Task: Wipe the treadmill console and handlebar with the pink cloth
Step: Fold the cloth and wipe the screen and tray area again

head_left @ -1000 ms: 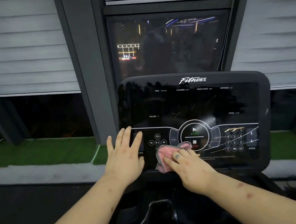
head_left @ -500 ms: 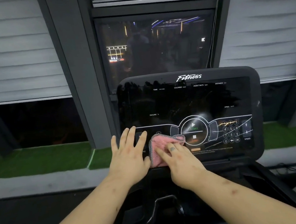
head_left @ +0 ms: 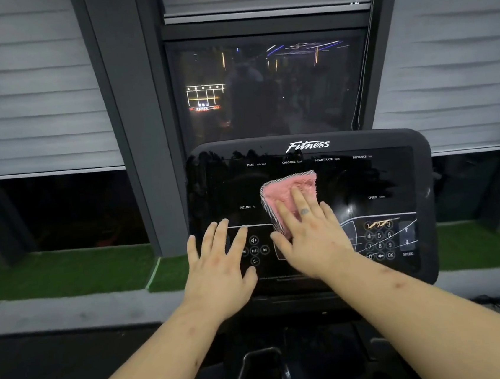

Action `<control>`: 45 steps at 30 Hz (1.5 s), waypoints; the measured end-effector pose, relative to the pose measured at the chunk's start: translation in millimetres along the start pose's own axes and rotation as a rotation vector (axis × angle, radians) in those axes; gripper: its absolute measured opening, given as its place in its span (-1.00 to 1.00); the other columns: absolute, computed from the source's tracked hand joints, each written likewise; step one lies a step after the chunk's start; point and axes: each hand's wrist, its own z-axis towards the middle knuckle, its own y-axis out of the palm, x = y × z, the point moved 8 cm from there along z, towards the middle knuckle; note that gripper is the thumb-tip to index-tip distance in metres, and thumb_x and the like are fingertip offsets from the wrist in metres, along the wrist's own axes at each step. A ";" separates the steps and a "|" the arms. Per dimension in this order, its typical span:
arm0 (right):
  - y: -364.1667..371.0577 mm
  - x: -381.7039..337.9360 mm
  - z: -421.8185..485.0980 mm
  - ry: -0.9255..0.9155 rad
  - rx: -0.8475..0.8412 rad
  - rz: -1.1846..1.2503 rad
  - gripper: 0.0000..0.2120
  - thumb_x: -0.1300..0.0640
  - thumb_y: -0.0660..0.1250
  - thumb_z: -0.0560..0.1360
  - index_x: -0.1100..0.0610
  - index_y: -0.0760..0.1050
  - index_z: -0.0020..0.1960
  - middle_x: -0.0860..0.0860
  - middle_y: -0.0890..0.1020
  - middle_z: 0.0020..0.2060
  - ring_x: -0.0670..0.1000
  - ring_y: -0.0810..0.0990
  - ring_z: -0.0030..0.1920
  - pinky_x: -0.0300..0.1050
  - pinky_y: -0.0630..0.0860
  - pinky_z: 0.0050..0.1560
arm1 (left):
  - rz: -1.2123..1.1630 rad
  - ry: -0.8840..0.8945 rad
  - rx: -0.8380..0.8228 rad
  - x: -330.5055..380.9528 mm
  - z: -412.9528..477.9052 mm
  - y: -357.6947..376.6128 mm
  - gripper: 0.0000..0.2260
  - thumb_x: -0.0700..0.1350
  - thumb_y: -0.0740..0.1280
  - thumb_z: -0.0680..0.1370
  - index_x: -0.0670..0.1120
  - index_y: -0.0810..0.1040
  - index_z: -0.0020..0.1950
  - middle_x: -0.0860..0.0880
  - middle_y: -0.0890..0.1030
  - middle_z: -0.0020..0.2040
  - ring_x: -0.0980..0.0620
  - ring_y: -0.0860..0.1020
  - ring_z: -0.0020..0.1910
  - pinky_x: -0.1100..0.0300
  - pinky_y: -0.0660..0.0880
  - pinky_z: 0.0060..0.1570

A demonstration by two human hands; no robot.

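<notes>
Your right hand [head_left: 312,238] lies flat, fingers straight, pressing the cloth [head_left: 286,191] against the middle of the console [head_left: 417,147]. Your left hand [head_left: 220,272] rests spread and empty on the console's lower left, its fingertips just beside the media buttons [head_left: 254,250]. Neither hand is curled round anything. In the head view, the only one you have, the cloth sits folded under your fingertips at the centre of the glossy face, below the row of readout labels and up and to the left of the keypad [head_left: 379,239]. From that, you look to be in the middle of the console stage rather than near the end of the job. The gloss to the right of the cloth shows streaky glare, and you cannot tell from it which patches are already clean. The top strip with the logo, the keypad corner and the matte rim are all well apart from the cloth. Treat them as yet to be covered unless you know otherwise. Below the console there are only dark shapes, and the handlebar cannot be picked out among them with any certainty. The cloth touches nothing down there, so count the handlebar as wholly left to do. Roughly, less than half the task reads as done.
</notes>
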 end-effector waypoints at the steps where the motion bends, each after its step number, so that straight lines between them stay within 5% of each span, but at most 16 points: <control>1: 1.7 3.5 -1.8 -0.013 0.002 0.008 -0.30 -0.37 -0.18 0.63 -0.13 -0.30 0.66 0.07 -0.33 0.64 0.11 -0.31 0.65 0.19 -0.14 0.64 | -0.003 -0.004 0.006 3.9 2.6 -1.1 -0.28 0.28 0.14 0.62 0.14 -0.11 0.69 -0.07 -0.13 0.70 -0.08 -0.19 0.67 -0.26 -0.22 0.60; 4: 24.5 9.3 -23.9 -0.052 -0.006 0.056 -0.29 -0.35 -0.12 0.64 -0.13 -0.40 0.62 0.06 -0.44 0.58 0.07 -0.47 0.59 0.10 -0.23 0.63 | -0.017 -0.013 0.033 17.2 11.1 -3.6 -0.28 0.27 0.14 0.62 0.14 -0.10 0.69 -0.06 -0.12 0.70 -0.07 -0.18 0.67 -0.25 -0.23 0.60; 9: 66.0 23.6 -76.7 -0.030 -0.034 0.010 -0.27 -0.28 0.09 0.62 0.12 0.17 0.65 0.26 0.10 0.62 0.23 0.05 0.65 0.21 0.05 0.54 | -0.002 0.009 0.039 38.1 21.2 2.4 -0.28 0.25 0.14 0.62 0.14 -0.12 0.69 -0.06 -0.17 0.70 -0.05 -0.22 0.67 -0.23 -0.24 0.60; 12: 69.8 34.3 -83.1 -0.018 -0.025 -0.017 -0.26 -0.28 0.11 0.60 0.19 0.26 0.60 0.32 0.22 0.58 0.28 0.12 0.63 0.25 0.03 0.55 | 0.000 0.019 0.032 49.6 28.2 5.1 -0.29 0.24 0.12 0.64 0.15 -0.15 0.69 -0.06 -0.24 0.70 -0.05 -0.29 0.66 -0.21 -0.26 0.60; 18: 5.7 73.9 -20.3 0.100 0.108 0.062 -0.24 -0.25 -0.07 0.68 0.20 -0.17 0.67 0.25 -0.25 0.64 0.21 -0.31 0.64 0.17 -0.19 0.64 | 0.015 0.035 0.030 81.6 53.2 -1.0 -0.22 0.29 0.17 0.63 0.19 -0.28 0.66 -0.03 -0.38 0.66 -0.11 -0.38 0.63 -0.30 -0.24 0.57; 24: -9.0 88.8 -5.1 0.018 0.182 0.147 -0.34 -0.16 0.00 0.69 0.17 0.04 0.68 0.20 -0.08 0.67 0.16 -0.14 0.67 0.13 -0.06 0.65 | 0.073 -0.011 -0.019 90.1 71.3 2.5 0.01 0.38 0.35 0.51 0.18 -0.33 0.64 -0.05 -0.43 0.63 -0.16 -0.42 0.61 -0.41 -0.14 0.53; 27: 4.7 98.4 -24.7 0.037 0.192 0.174 -0.36 -0.16 -0.03 0.69 0.15 0.12 0.66 0.19 0.01 0.66 0.15 -0.02 0.67 0.16 0.11 0.62 | 0.076 -0.013 -0.019 85.6 70.3 3.7 0.01 0.35 0.38 0.52 0.16 -0.30 0.66 -0.06 -0.40 0.64 -0.15 -0.41 0.61 -0.39 -0.10 0.54; 32: -7.3 106.5 -13.4 0.128 0.259 0.334 -0.40 -0.05 0.20 0.67 0.17 0.20 0.63 0.19 0.08 0.65 0.17 0.06 0.65 0.12 0.10 0.63 | 0.014 -0.003 0.045 76.4 68.1 -13.1 -0.14 0.26 0.32 0.58 0.11 -0.16 0.68 -0.05 -0.28 0.68 -0.10 -0.32 0.65 -0.30 -0.08 0.59; 41: -24.2 13.4 39.2 -0.152 0.324 0.178 -0.36 0.17 0.48 0.44 0.23 0.42 0.49 0.25 0.33 0.56 0.27 0.29 0.57 0.29 0.26 0.54 | 0.003 -0.101 0.068 33.9 57.0 -20.9 -0.18 0.21 0.32 0.58 0.06 -0.09 0.68 -0.08 -0.18 0.69 -0.09 -0.23 0.66 -0.27 -0.09 0.60; 45: 0.5 -15.0 12.6 -0.355 0.291 0.124 -0.39 0.17 0.41 0.46 0.19 0.42 0.50 0.20 0.33 0.57 0.19 0.24 0.60 0.27 0.26 0.55 | -0.003 -0.083 0.063 37.3 56.8 -17.5 -0.18 0.17 0.32 0.57 0.06 -0.10 0.68 -0.07 -0.17 0.69 -0.09 -0.22 0.67 -0.27 -0.09 0.61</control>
